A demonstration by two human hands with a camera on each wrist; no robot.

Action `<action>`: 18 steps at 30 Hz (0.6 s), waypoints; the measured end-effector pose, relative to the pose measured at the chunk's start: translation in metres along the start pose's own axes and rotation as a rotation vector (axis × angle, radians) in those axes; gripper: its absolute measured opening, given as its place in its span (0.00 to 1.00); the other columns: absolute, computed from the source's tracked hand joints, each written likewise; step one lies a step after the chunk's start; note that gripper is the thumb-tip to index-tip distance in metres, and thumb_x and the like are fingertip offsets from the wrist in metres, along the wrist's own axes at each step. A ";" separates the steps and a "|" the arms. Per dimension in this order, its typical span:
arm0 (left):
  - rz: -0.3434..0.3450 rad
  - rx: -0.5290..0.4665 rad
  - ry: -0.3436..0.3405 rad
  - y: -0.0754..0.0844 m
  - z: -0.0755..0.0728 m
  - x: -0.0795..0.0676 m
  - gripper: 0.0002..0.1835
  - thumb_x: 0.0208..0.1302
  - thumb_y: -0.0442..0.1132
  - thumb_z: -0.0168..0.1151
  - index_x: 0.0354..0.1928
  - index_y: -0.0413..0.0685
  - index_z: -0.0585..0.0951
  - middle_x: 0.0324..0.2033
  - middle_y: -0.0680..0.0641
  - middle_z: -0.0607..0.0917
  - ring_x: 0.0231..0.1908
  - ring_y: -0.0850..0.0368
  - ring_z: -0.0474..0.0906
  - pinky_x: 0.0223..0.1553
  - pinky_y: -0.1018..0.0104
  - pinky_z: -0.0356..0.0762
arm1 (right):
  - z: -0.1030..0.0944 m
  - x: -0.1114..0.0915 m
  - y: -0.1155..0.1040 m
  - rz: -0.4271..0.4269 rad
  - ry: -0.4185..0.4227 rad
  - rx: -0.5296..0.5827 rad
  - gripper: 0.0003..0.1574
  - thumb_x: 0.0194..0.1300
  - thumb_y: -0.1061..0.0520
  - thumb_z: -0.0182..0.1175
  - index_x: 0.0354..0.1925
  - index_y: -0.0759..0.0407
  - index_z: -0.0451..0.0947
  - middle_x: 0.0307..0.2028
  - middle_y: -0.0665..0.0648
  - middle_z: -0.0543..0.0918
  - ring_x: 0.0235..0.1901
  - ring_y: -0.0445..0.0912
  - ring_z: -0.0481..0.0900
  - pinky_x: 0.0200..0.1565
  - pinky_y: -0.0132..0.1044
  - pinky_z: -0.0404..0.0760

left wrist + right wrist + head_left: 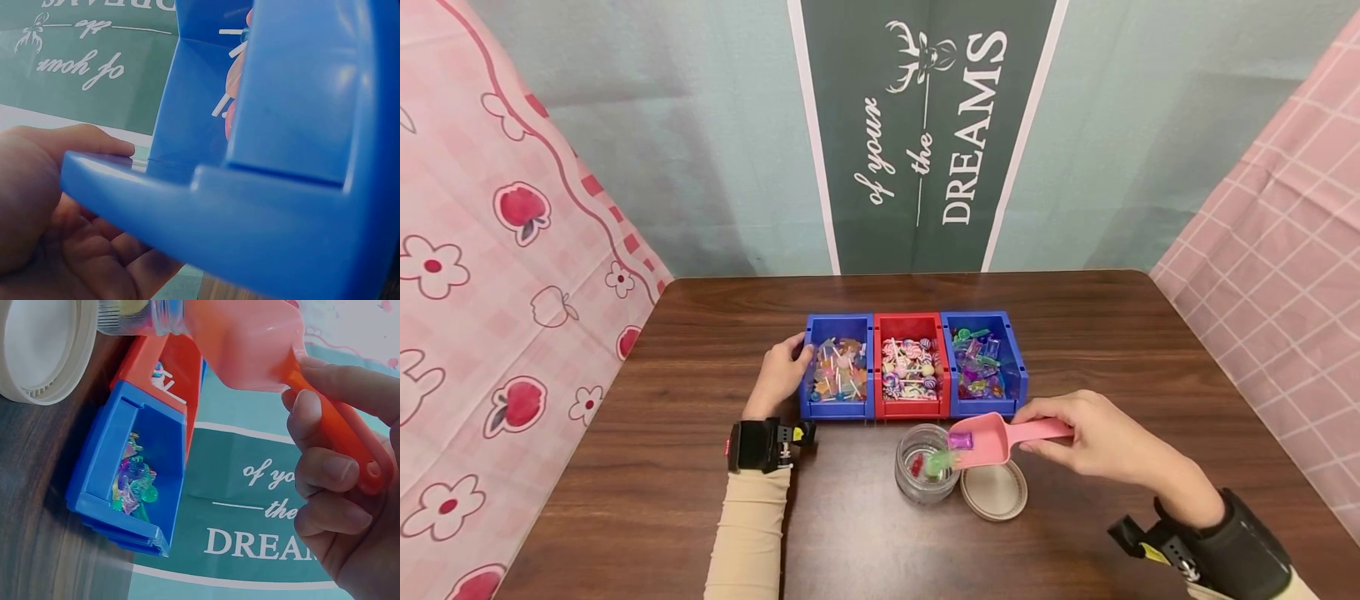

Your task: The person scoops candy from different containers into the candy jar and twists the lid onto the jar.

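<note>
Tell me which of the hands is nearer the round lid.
Right. The right hand, holding the pink scoop, is to the right of the round lid; the left hand is farther off, left of it, gripping the left blue bin.

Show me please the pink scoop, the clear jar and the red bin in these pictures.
Pink scoop [988,442]: head view, on its bowl.
Clear jar [923,492]: head view, on its near side wall.
Red bin [912,409]: head view, on its front wall.
</note>
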State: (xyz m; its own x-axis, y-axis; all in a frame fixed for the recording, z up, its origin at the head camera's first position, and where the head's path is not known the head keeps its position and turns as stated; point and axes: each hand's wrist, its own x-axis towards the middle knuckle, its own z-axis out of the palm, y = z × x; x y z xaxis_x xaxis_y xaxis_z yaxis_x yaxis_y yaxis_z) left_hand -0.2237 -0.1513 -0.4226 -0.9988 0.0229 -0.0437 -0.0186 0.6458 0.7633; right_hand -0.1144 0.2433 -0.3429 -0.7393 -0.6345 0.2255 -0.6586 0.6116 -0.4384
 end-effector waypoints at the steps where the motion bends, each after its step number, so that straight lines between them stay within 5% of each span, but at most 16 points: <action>1: -0.002 -0.001 -0.001 0.000 0.000 0.000 0.26 0.73 0.40 0.48 0.67 0.32 0.66 0.62 0.30 0.75 0.60 0.38 0.76 0.63 0.46 0.73 | -0.001 0.000 0.000 0.004 -0.005 0.002 0.16 0.48 0.60 0.74 0.37 0.48 0.82 0.24 0.40 0.80 0.22 0.25 0.62 0.21 0.21 0.64; 18: -0.023 -0.002 -0.013 0.000 0.000 0.000 0.26 0.74 0.40 0.47 0.68 0.33 0.65 0.63 0.31 0.74 0.61 0.39 0.74 0.64 0.46 0.71 | 0.001 -0.001 0.003 -0.042 -0.024 0.039 0.18 0.48 0.63 0.73 0.37 0.47 0.79 0.23 0.39 0.78 0.21 0.25 0.61 0.21 0.19 0.63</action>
State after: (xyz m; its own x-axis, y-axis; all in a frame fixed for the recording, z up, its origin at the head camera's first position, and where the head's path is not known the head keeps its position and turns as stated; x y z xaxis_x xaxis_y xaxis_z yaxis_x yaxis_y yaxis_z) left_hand -0.2236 -0.1517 -0.4224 -0.9974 0.0177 -0.0699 -0.0420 0.6448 0.7632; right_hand -0.1156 0.2452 -0.3447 -0.7069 -0.6710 0.2238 -0.6830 0.5651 -0.4628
